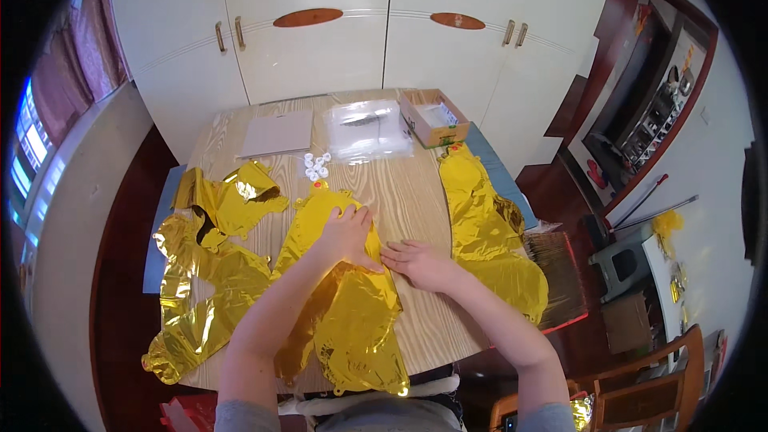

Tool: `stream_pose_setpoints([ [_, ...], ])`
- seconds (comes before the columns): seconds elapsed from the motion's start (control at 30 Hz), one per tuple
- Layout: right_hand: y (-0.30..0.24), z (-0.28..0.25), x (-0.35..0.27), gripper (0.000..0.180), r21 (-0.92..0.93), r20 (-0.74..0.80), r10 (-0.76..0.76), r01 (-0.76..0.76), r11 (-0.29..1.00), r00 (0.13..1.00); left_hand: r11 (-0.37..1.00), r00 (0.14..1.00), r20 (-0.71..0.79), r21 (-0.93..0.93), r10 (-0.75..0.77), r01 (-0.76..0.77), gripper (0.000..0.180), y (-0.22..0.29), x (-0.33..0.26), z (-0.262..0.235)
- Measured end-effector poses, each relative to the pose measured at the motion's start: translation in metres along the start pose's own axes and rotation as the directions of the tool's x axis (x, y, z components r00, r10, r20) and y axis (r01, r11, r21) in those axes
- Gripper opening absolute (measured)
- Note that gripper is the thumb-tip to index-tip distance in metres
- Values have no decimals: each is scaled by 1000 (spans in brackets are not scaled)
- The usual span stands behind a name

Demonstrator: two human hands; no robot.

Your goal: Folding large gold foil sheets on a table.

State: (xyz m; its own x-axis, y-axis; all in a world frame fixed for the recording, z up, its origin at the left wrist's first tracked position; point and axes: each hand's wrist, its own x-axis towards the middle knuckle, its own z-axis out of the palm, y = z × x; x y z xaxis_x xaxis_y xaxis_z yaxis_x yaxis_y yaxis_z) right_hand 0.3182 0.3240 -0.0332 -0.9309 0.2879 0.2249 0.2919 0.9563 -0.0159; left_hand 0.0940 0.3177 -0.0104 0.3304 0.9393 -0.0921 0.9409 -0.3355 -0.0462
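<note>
A flat gold foil balloon (360, 336) lies in front of me on the wood-grain table (416, 192), its lower end reaching the near edge. My left hand (349, 236) rests on its upper part, palm down with fingers spread. Beside it, my right hand (418, 264) lies at the balloon's right edge, fingers stretched out toward the left hand. Nothing shows in the grasp of either hand. To the left is a crumpled gold foil balloon (212, 276), bent round on itself. Another gold foil balloon (484, 224) lies along the table's right side.
At the back are a pale flat board (278, 134), a stack of clear plastic bags (368, 130) and an open cardboard box (434, 118). Several small white round pieces (316, 166) lie in front of them. White cabinets (312, 56) stand behind; a wooden chair (640, 388) is at lower right.
</note>
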Motion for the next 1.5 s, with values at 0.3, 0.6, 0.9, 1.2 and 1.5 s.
stream_pose_setpoints([
  [0.3,-29,-24,-30,42,36,105,-119,116,993,987,1000,1000,-5,8,-13,13,127,0,-1,4],
  [0.6,-46,-27,-57,54,127,146,-134,115,985,980,1000,999,35,23,-4,3,127,0,2,1],
  [0.9,-50,-32,-58,53,148,131,-121,102,984,984,997,993,105,42,-63,59,130,-8,16,1],
  [1.2,-52,-30,-59,52,163,184,-84,54,985,979,975,972,-96,48,-214,219,122,-30,37,12],
  [1.5,-53,-29,-61,52,184,123,-62,38,982,991,914,914,-24,13,-406,406,117,-47,59,16],
])
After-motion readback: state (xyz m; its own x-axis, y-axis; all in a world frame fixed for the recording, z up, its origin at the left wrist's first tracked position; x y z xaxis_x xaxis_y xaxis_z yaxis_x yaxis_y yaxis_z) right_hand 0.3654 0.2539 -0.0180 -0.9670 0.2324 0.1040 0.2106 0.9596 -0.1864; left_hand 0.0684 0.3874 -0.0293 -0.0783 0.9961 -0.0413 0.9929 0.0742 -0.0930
